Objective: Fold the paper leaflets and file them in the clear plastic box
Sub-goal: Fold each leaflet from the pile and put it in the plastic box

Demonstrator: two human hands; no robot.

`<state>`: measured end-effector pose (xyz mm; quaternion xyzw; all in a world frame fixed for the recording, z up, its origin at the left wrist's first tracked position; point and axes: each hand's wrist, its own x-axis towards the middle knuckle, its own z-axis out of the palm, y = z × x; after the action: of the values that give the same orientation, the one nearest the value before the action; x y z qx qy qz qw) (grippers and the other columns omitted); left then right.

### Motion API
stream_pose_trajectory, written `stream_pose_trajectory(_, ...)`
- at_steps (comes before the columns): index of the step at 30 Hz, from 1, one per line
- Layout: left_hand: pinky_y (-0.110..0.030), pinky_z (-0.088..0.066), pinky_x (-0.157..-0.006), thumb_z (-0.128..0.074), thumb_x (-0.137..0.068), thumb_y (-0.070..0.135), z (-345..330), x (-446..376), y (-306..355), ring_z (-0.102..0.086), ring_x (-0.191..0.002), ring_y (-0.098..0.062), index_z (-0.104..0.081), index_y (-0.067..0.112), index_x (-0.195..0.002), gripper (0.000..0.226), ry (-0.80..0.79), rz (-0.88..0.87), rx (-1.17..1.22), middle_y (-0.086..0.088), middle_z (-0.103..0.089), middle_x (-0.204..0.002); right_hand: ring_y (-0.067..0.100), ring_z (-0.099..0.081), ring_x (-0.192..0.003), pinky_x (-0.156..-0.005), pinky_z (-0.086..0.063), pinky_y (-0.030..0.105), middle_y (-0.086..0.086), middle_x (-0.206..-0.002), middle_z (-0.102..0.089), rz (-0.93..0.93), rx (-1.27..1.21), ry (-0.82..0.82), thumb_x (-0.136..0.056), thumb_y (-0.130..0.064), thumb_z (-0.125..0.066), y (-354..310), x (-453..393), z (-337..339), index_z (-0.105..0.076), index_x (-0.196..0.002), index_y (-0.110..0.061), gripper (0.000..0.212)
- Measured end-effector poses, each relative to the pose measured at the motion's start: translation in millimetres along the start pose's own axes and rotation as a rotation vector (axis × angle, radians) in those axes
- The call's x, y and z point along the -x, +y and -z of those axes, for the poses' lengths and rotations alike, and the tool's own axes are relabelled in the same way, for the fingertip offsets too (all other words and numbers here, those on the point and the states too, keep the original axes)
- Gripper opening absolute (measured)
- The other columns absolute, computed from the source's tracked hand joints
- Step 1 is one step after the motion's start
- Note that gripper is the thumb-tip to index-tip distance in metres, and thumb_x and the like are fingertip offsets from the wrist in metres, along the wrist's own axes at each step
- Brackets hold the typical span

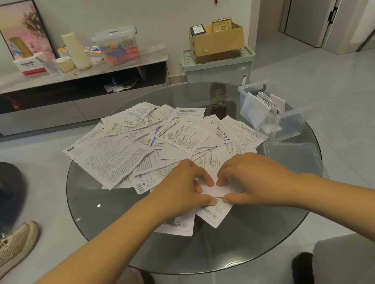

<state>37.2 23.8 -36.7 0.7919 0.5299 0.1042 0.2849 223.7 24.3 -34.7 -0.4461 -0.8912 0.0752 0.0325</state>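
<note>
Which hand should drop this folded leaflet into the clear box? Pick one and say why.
Right hand, probably. The clear plastic box stands at the table's right edge, on that hand's side, while the left hand would have to cross over. Both now pinch the leaflet.

White-and-red carton [29, 64] on the sideboard [115, 65]: "Panasonic" in dark letters; smaller line beneath it too blurred to read; leaflets [136, 144] on the glass table [91, 203] carry dense print, probably Chinese characters, none legible.
</note>
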Motion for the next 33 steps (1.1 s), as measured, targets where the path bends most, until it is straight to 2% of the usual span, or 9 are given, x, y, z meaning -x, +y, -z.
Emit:
stream_pose_trajectory(5, -0.02, -0.04, -0.089, -0.077, -0.072, 0.039, -2, -1, -3, -0.042, -0.099, -0.001, -0.065, 0.031, -0.101, 0.032, 0.018, -0.071, -0.089, 0.014, -0.043, -0.104, 0.01, -0.055, -0.108, -0.091, -0.045, 0.03, -0.014, -0.118, -0.062, 0.016, -0.003, 0.007, -0.088, -0.046, -0.05, 0, 1, 1, -0.063, -0.116, -0.03, 0.035)
stream_pose_trajectory(7, -0.019, -0.037, -0.088, -0.074, -0.076, 0.04, -3, -3, -4, -0.037, -0.1, 0.0, -0.067, 0.029, -0.1, 0.027, 0.044, -0.104, -0.114, 0.016, -0.041, -0.099, 0.009, -0.056, -0.106, -0.09, -0.046, 0.03, -0.013, -0.116, -0.064, -0.002, -0.038, 0.002, -0.089, -0.045, -0.049, 2, 2, 3, -0.065, -0.113, -0.03, 0.033)
stream_pose_trajectory(12, -0.025, -0.042, -0.078, -0.062, -0.087, 0.032, -7, -10, -1, -0.048, -0.09, -0.008, -0.068, 0.016, -0.089, 0.017, 0.134, -0.06, -0.072, 0.008, -0.051, -0.093, 0.015, -0.057, -0.091, -0.077, -0.049, 0.036, -0.004, -0.098, -0.066, -0.08, -0.105, -0.009, -0.091, -0.034, -0.045, 5, -1, 0, -0.066, -0.103, -0.022, 0.027)
stream_pose_trajectory(16, -0.025, -0.043, -0.071, -0.062, -0.087, 0.026, -8, -15, 1, -0.052, -0.077, -0.008, -0.063, 0.022, -0.092, 0.006, 0.175, 0.009, 0.014, 0.01, -0.057, -0.083, 0.013, -0.055, -0.094, -0.082, -0.048, 0.033, -0.004, -0.104, -0.063, -0.178, -0.262, 0.072, -0.088, -0.026, -0.056, 7, -9, -5, -0.059, -0.114, -0.024, 0.026)
stream_pose_trajectory(20, -0.026, -0.045, -0.073, -0.07, -0.082, 0.024, -11, -21, 0, -0.051, -0.075, -0.008, -0.055, 0.026, -0.098, 0.022, 0.181, 0.054, 0.062, 0.006, -0.056, -0.089, 0.008, -0.043, -0.092, -0.083, -0.041, 0.026, -0.008, -0.099, -0.053, -0.23, -0.319, 0.109, -0.085, -0.024, -0.063, 8, -13, -11, -0.053, -0.123, -0.03, 0.04)
stream_pose_trajectory(24, -0.019, -0.037, -0.075, -0.073, -0.08, 0.027, -9, -27, -1, -0.045, -0.076, -0.003, -0.059, 0.027, -0.107, 0.03, 0.157, 0.077, 0.007, 0.007, -0.048, -0.098, 0.009, -0.035, -0.1, -0.089, -0.037, 0.028, -0.01, -0.102, -0.043, -0.264, -0.238, 0.097, -0.084, -0.033, -0.065, 10, -15, -9, -0.052, -0.121, -0.031, 0.039)
stream_pose_trajectory(28, -0.019, -0.038, -0.074, -0.075, -0.078, 0.026, -8, -28, 3, -0.047, -0.078, -0.004, -0.059, 0.027, -0.092, 0.022, 0.153, 0.106, 0.02, 0.01, -0.047, -0.095, 0.009, -0.032, -0.098, -0.085, -0.033, 0.025, -0.007, -0.102, -0.043, -0.296, -0.154, 0.076, -0.081, -0.04, -0.066, 13, -16, -6, -0.057, -0.113, -0.027, 0.035)
stream_pose_trajectory(31, -0.015, -0.036, -0.062, -0.076, -0.077, 0.021, -8, -26, 5, -0.048, -0.07, -0.001, -0.055, 0.027, -0.082, 0.022, 0.149, 0.119, 0.086, 0.015, -0.051, -0.083, 0.01, -0.034, -0.097, -0.081, -0.034, 0.025, -0.007, -0.099, -0.044, -0.311, -0.183, 0.073, -0.08, -0.04, -0.068, 12, -14, -4, -0.06, -0.108, -0.026, 0.032)
stream_pose_trajectory(33, -0.016, -0.037, -0.061, -0.075, -0.077, 0.022, -6, -26, 4, -0.049, -0.068, -0.001, -0.054, 0.027, -0.079, 0.022, 0.147, 0.129, 0.149, 0.013, -0.055, -0.079, 0.009, -0.04, -0.091, -0.075, -0.034, 0.023, -0.007, -0.094, -0.049, -0.327, -0.252, 0.092, -0.079, -0.037, -0.07, 12, -14, -3, -0.063, -0.097, -0.024, 0.024)
